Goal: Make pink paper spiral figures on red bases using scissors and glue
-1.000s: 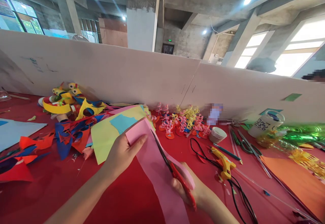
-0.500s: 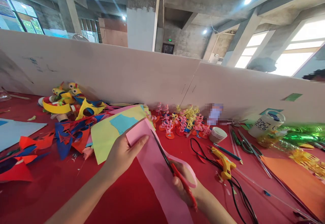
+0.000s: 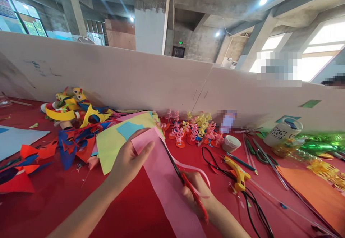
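Observation:
My left hand (image 3: 132, 160) pinches the upper left end of a pink paper sheet (image 3: 161, 177), thumb on top and fingers behind. Red-handled scissors (image 3: 192, 191) are gripped in my right hand (image 3: 201, 195). Their dark blades lie along the sheet's right edge, pointing up toward its far end, and look nearly closed. A thin pink strip (image 3: 198, 169) curls away from that edge over my right hand. The near end of the sheet runs out of view at the bottom.
Pink and yellow paper curls (image 3: 192, 130) stand behind the sheet. To the right lie a yellow glue gun (image 3: 238, 175) with a black cord, a paper cup (image 3: 231, 143), a pencil (image 3: 246, 164) and orange paper (image 3: 312, 191). Yellow paper (image 3: 107, 148) and cut scraps (image 3: 78, 144) lie left.
My left hand and the sheet's far end have shifted slightly left. The curled strip hangs lower and turns its narrow side to view. The scissors have barely moved.

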Demonstrator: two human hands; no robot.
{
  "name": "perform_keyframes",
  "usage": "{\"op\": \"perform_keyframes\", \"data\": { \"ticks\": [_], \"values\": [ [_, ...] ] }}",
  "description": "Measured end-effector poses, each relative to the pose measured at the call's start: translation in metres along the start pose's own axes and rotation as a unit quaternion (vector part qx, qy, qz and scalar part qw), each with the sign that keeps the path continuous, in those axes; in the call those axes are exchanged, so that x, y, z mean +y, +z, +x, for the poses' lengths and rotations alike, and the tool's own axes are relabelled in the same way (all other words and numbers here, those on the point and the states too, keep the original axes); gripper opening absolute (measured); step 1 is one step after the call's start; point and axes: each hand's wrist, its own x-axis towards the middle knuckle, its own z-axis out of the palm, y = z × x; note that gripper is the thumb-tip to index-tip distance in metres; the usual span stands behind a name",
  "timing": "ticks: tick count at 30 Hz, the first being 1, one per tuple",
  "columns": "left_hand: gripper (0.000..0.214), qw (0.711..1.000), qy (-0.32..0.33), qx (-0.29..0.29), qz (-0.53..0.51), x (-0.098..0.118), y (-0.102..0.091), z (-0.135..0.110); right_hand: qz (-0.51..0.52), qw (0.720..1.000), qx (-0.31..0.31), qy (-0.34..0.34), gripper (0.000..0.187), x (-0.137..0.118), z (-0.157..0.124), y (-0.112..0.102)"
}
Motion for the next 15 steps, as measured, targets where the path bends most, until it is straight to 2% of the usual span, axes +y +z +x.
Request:
{"op": "perform_keyframes", "data": {
  "ticks": [5,15],
  "values": [
    [0.027,1.000,0.002,0.017,0.027,0.000,-0.002,0.002,0.075,0.997,-0.025,0.019,0.061,-0.005,0.001,-0.002],
    [0.025,0.998,0.000,0.016,0.056,0.001,0.007,-0.003,0.070,0.998,-0.008,-0.003,0.060,-0.013,0.002,-0.004]
  ]
}}
